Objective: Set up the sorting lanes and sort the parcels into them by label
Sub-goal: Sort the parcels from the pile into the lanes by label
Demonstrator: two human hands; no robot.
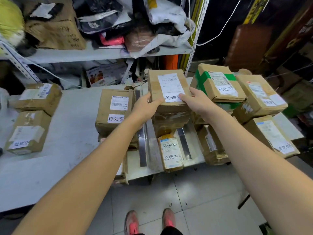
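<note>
A brown cardboard parcel (167, 82) with a white shipping label and a handwritten tag sits on top of a stack in the middle of the table. My left hand (145, 106) grips its near left corner and my right hand (196, 100) grips its near right corner, thumb over the tag. Below the stack lies a small tagged parcel (171, 153) between two metal strips (143, 148). To the left stands another tagged parcel (114, 111). On the right lies a green-taped parcel (218, 82) and more tagged boxes (260, 94).
Two parcels (28, 131) lie on the white table (71, 116) at the far left. A metal shelf (105, 53) behind holds bags and a big box. Cluttered boxes fill the right side. Grey floor tiles (203, 200) and my red shoes are below.
</note>
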